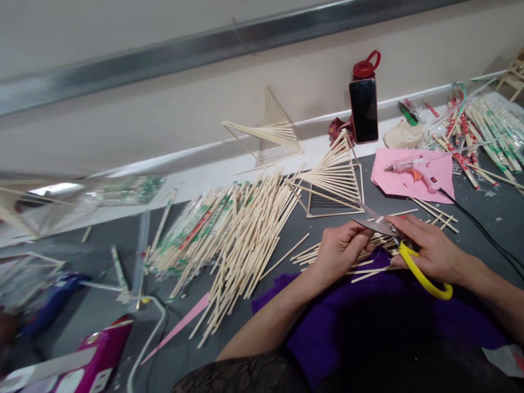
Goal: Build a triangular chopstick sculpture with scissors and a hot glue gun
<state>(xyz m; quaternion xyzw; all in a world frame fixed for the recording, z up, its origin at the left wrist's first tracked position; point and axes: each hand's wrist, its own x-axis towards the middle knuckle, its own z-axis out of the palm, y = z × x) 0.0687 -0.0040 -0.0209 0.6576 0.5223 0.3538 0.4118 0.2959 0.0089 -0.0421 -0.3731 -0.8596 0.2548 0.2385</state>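
Note:
My right hand [432, 245] is closed around scissors [426, 278] with yellow handles, their blades apart and pointing left. My left hand [341, 251] is pinched at the blades on a thin wooden stick, mostly hidden by the fingers. A small pale end shows between the blades. Beneath both hands lie several loose sticks [307, 254], some on a purple cloth [278, 286] over my lap. Just beyond my hands stands a twisted stick frame [333, 180], built of sticks in a fan shape.
A large pile of bare sticks [249, 240] lies left of my hands, beside wrapped chopsticks [196, 224]. A glue gun [417, 173] rests on pink paper [382, 180], its cord running right. A phone [363, 112] leans on a red-capped bottle [364, 68]. Another stick frame [272, 134] stands by the wall.

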